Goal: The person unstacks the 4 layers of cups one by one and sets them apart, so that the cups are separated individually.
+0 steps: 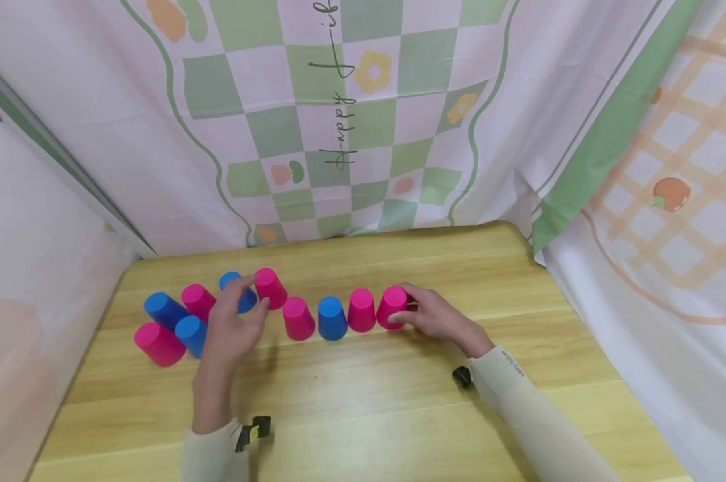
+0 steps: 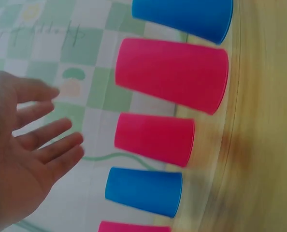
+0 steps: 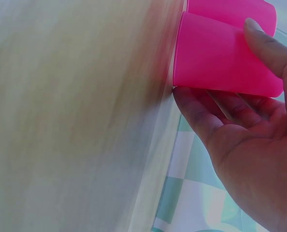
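Upside-down pink and blue plastic cups stand on a wooden table. My right hand (image 1: 432,312) holds the pink cup (image 1: 392,308) at the right end of a row; in the right wrist view, the thumb lies on one side of this pink cup (image 3: 225,55) and the fingers on the other. Beside it are another pink cup (image 1: 361,310), a blue cup (image 1: 332,318) and a pink cup (image 1: 299,319). Over the left side hovers my left hand (image 1: 233,328), near a pink cup (image 1: 270,289). The left wrist view shows its fingers (image 2: 51,140) spread, apart from the cups.
Left of and behind my left hand cluster more cups, among them a blue cup (image 1: 165,310) and a pink cup (image 1: 160,344). Printed cloth (image 1: 363,201) hangs along the table's back edge, with more cloth at both sides. The wooden table (image 1: 363,415) extends in front.
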The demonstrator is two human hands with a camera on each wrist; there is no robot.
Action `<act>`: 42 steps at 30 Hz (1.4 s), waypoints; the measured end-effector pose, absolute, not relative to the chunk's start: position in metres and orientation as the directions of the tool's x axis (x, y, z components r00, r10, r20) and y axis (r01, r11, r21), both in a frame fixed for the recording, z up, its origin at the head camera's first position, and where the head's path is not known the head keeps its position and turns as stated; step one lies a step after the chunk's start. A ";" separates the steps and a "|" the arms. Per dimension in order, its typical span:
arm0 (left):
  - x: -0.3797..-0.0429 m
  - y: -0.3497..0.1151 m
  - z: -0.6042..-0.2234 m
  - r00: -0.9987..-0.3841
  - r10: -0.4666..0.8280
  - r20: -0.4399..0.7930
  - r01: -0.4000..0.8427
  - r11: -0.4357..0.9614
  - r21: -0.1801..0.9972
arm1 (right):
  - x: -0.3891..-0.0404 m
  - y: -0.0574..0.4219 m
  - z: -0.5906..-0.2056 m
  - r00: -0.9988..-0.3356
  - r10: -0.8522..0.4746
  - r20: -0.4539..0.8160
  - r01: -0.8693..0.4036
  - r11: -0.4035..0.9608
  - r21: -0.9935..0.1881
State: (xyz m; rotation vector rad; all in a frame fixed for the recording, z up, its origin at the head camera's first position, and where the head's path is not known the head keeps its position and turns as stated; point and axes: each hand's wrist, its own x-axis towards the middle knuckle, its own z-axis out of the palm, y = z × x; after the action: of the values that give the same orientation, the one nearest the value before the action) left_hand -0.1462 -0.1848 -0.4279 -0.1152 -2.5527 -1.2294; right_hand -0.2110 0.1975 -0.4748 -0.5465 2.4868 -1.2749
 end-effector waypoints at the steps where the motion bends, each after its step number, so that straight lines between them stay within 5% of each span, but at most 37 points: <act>1: -0.147 -0.182 -0.428 -0.961 -0.031 0.274 0.197 0.619 0.760 | -0.211 0.198 -0.475 -0.885 -0.458 -0.084 -0.199 0.535 -0.821; 12: -0.158 -0.156 -0.433 -0.991 0.117 -0.065 0.024 0.636 0.771 | -0.212 0.198 -0.477 -0.884 -0.461 -0.083 -0.200 0.532 -0.823; 42: -0.160 -0.144 -0.448 -0.981 0.110 -0.160 -0.039 0.696 0.717 | -0.212 0.197 -0.475 -0.884 -0.457 -0.093 -0.197 0.547 -0.814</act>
State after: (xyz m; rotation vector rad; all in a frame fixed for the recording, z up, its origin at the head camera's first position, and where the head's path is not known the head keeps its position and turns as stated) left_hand -0.1598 -0.1443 -0.4477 -0.0647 -3.0673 -1.3034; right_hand -0.2117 0.1975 -0.4754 -0.5426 2.4915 -1.2563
